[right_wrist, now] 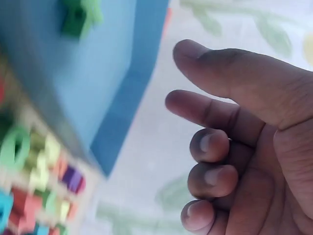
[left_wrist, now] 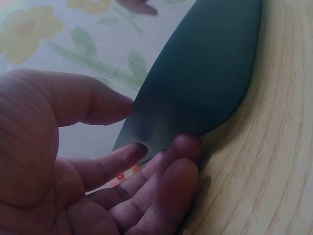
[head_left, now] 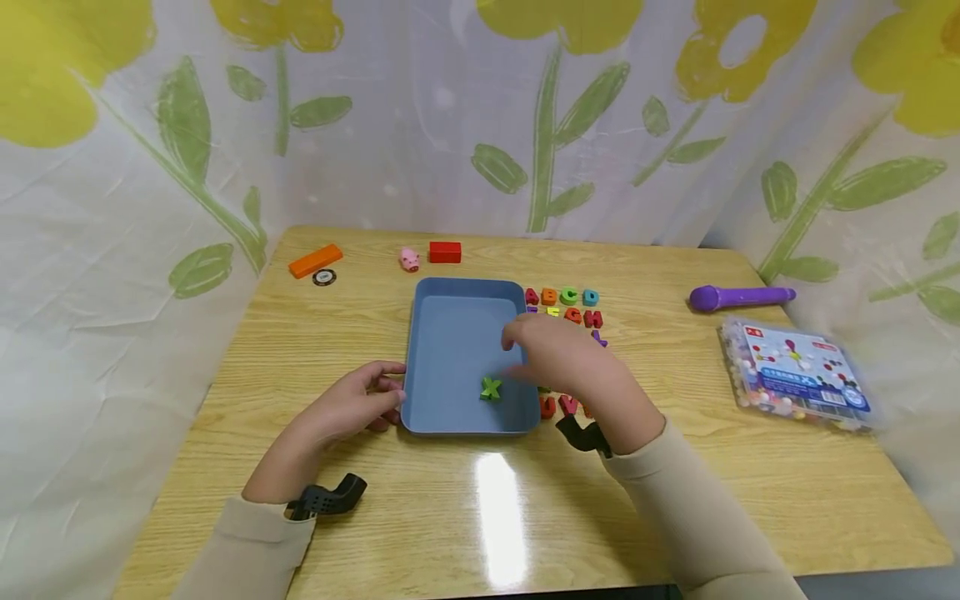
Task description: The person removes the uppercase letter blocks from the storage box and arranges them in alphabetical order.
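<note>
A blue tray lies on the wooden table, with a green letter X inside near its front. My left hand is at the tray's front left corner. In the left wrist view, its thumb and fingertips rest against the outer wall of the tray, fingers loosely bent. My right hand hovers over the tray's right side, holding nothing. Seen from the right wrist, its thumb and index finger stand apart while the other fingers curl loosely. Colourful letters, including a red H, lie right of the tray, some hidden behind this hand.
Behind the tray are a red block and a pink pig. An orange block and a round chip lie at the back left. On the right are a purple microphone and a clear box of beads.
</note>
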{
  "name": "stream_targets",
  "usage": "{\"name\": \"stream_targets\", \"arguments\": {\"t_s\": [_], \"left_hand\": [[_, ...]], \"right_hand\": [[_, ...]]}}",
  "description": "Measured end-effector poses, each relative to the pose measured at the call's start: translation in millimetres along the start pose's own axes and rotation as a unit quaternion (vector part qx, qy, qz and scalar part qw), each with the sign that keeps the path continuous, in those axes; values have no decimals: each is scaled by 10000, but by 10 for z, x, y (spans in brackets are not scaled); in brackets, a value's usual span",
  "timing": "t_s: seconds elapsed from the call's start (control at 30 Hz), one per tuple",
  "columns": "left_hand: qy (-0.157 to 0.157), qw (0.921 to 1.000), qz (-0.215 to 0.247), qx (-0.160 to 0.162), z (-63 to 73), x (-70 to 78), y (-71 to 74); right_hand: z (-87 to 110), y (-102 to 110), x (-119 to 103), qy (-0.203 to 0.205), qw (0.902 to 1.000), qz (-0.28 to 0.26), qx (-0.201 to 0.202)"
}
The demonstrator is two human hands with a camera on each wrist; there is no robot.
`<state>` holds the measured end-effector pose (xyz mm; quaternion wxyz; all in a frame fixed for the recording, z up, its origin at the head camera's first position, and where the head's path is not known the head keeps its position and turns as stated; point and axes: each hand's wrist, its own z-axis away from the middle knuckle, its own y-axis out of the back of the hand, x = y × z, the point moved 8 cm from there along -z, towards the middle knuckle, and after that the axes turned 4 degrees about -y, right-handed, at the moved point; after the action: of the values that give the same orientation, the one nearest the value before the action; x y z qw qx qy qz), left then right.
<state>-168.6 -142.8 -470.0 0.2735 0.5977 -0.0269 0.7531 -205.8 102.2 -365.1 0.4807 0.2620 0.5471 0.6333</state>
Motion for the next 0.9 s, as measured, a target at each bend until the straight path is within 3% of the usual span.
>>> {"name": "stream_targets", "arguments": {"t_s": [0.23, 0.37, 0.57, 0.77, 0.9], "left_hand": [[-7, 10000, 61, 40, 1, 6, 2], [32, 9999, 110, 50, 6, 5, -2], [78, 9998, 170, 36, 12, -1, -16], [89, 9997, 246, -8, 13, -11, -27], [54, 9996, 256, 44, 22, 0, -9]], "right_hand": [[-289, -72, -287, 295, 9988, 335, -222], [-415, -206, -303, 52, 9952, 535, -821], [-498, -439, -307, -260, 9816, 1012, -1598], [-537, -540, -322, -164, 9777, 1261, -1670], [-535, -477, -309, 6, 9827, 1164, -1444]]}}
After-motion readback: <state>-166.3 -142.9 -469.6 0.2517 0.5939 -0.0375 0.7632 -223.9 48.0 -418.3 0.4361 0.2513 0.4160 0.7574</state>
